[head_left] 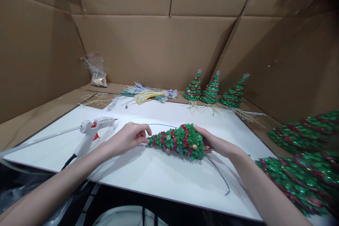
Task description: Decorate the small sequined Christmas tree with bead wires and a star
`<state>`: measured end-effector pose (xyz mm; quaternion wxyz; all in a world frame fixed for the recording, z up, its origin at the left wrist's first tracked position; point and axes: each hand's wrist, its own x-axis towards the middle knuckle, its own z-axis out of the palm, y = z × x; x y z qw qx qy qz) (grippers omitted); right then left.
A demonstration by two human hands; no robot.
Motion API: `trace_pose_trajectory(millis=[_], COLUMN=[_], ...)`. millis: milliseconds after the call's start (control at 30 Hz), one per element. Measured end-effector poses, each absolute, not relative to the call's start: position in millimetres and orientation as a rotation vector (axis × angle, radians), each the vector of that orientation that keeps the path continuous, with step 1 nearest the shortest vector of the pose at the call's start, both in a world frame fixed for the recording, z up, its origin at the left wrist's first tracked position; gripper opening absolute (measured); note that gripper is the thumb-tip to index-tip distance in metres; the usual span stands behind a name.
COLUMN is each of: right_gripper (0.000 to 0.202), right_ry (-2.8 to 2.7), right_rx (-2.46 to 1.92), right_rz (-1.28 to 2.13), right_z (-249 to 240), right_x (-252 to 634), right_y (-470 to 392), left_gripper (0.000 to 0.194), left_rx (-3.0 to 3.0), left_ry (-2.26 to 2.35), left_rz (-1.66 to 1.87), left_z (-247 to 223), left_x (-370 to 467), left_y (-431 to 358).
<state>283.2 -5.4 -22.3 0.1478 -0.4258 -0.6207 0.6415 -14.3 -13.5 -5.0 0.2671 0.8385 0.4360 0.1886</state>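
A small beaded Christmas tree (174,141), green with red garland and coloured beads, lies on its side, tip to the left. My right hand (210,139) grips its wide base, the fingers partly hidden behind it. At the tip, my left hand (134,136) has its fingers curled, thumb and fingertips closed around the narrow end. A dark thin wire (218,171) curves out below the base toward the table's front. Left of my left hand stands a white glue gun (91,132) with a red trigger, its nozzle pointing right.
Three finished-looking trees (212,90) stand at the back right of the white board (164,180). Bundles of white, yellow and green stems (152,93) lie at the back, beside a clear plastic bag (97,72). Larger trees (299,180) crowd the right edge. Cardboard walls (156,49) enclose the workspace.
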Motion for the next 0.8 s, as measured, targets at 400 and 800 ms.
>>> trace_pose_trajectory(millis=[400,800], right_gripper=[0.065,0.063], right_ry=[-1.87,-1.865], right_rx=[-1.265,-1.288], right_rz=[1.751,1.692], right_z=[-16.9,-17.4], right_x=[285.5,287.1], right_y=[-9.3,-9.9], left_gripper=[0.014,0.011], left_rx=[2.218,2.23], left_ry=[1.304,1.195], left_rz=[0.496,0.523], left_z=[-9.3,-6.0], left_x=[-52.4,-33.2], left_y=[-29.0,-19.9])
